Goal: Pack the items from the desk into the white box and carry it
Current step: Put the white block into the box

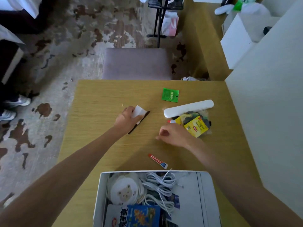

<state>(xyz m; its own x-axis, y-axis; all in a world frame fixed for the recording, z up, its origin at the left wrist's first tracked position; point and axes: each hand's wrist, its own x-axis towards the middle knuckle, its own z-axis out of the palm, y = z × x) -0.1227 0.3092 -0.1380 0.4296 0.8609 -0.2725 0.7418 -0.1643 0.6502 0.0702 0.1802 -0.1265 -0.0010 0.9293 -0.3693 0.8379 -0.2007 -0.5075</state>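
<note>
The white box (205, 194) stands open at the desk's near edge, holding a white cable, a round bear-print item and a blue snack packet. My left hand (127, 117) grips a small white paper packet (138, 111) mid-desk, lying over a thin black stick (139, 122). My right hand (173, 134) hovers just above the desk with fingers loosely curled, holding nothing, beside a yellow tea packet (196, 127). A white oblong case (188, 108), a green sachet (170, 95) and a small red-and-white tube (158, 161) lie on the desk.
The wooden desk (98, 99) has a mauve padded chair (136, 63) pushed in at its far edge. A white wall runs along the right. Patterned carpet and a person's sneakers (14, 104) are on the left. A black stand sits behind the chair.
</note>
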